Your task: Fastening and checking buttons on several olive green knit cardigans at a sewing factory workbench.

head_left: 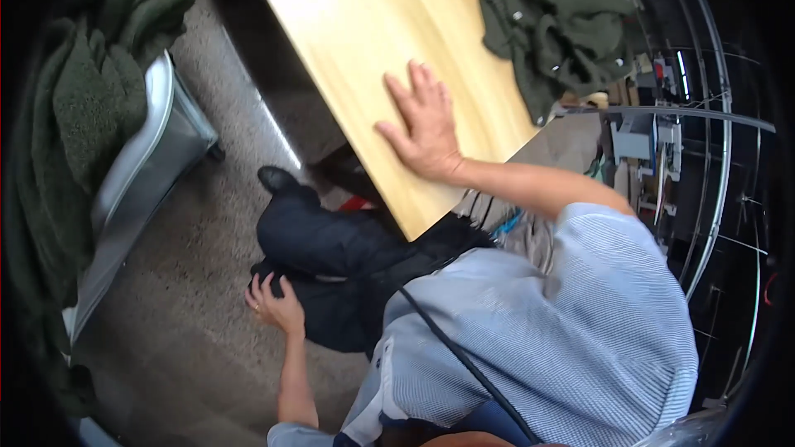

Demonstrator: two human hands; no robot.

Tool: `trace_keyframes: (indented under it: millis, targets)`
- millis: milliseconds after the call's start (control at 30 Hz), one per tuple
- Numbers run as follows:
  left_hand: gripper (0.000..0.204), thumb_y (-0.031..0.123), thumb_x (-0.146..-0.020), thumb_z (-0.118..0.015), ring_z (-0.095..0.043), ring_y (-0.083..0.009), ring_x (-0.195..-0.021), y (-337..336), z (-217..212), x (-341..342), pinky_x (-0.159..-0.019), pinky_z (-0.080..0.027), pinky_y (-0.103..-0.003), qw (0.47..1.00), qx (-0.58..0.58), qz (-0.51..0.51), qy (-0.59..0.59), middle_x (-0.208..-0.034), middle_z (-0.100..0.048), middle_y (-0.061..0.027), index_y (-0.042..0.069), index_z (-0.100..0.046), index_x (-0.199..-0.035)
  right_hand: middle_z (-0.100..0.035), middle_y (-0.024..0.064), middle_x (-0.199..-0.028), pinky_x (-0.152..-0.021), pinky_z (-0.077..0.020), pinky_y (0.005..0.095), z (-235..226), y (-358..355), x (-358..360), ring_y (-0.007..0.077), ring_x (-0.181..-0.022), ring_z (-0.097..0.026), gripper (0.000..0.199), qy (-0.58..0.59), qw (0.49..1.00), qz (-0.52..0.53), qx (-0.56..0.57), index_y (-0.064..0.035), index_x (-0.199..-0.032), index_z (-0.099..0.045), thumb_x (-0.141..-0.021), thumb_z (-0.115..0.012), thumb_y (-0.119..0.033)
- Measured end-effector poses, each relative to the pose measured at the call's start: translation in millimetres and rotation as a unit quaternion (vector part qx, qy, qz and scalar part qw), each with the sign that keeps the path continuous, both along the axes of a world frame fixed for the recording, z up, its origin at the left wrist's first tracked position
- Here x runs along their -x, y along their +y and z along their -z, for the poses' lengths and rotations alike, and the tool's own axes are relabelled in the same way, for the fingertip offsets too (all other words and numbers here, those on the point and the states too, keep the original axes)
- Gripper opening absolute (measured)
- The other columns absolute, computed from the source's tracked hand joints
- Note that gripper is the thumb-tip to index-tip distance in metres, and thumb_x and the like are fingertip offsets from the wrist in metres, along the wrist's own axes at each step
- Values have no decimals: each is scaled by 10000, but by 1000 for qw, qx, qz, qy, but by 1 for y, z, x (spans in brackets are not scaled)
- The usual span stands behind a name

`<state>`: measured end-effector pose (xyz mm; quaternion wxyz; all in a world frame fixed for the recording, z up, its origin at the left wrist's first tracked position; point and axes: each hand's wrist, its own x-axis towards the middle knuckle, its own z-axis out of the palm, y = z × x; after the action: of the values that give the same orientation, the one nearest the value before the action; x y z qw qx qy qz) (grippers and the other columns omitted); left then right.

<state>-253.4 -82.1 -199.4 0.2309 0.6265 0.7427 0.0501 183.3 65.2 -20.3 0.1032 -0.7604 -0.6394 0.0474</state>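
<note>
My right hand (425, 134) lies flat on the pale wooden table (348, 41), fingers spread, holding nothing. Beyond its fingertips a dark green garment (563, 29), fuzzy and crumpled with small light spots, lies across the table and hangs over its edge. My left hand (277, 308) rests at the knee of my dark trousers (319, 236), with a ring on one finger. Its fingers are apart and nothing shows in them.
At left stands a grey bin (153, 157) on a wheel, heaped with dark green fuzzy fabric (91, 99). The speckled floor (190, 240) runs between bin and table. Shelving and metal rails (720, 116) stand on the right.
</note>
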Motion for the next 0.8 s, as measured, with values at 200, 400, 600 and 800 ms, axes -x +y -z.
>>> trace_keyframes:
  millis: [200,400,600,800]
  targets:
    - [388,366,-1062,-767,-479,-420,-1577,-14,13,-7,-1225,-432,-637,996,-83,-22,8,-1611,-637,-145,103,-777,-1347,-351,274,-1821,-1359,-130,715,-2,-6,-3,503,-1705,-260,771,84,995,-29,-36,-185,-1673,-575,-1022,-736,-566]
    - [746,477,-926,-866,-263,-420,-1712,-47,-15,-71,-1284,-256,-823,994,13,-9,109,-1814,-389,-172,188,-648,-1578,-379,310,-1785,-1380,-250,647,-18,-26,-60,463,-1704,-290,852,349,933,-74,-56,-122,-1682,-536,-953,-878,-402]
    - [898,416,-835,-961,-254,-419,-1723,-109,-16,-102,-1287,-285,-791,998,24,-30,49,-1850,-312,-195,166,-599,-1618,-496,298,-1691,-1242,-437,598,-151,-51,-209,468,-1588,-449,783,-123,975,-15,-185,-55,-1524,-654,-870,-954,-363]
    - [676,306,-963,-904,-412,-449,-1641,-109,-89,-101,-1326,-363,-565,966,-194,-126,-117,-1788,-403,-242,107,-656,-1560,-530,271,-1656,-1215,-403,684,-154,-80,-302,473,-1565,-457,494,-257,959,119,-34,-79,-1340,-765,-924,-864,-328]
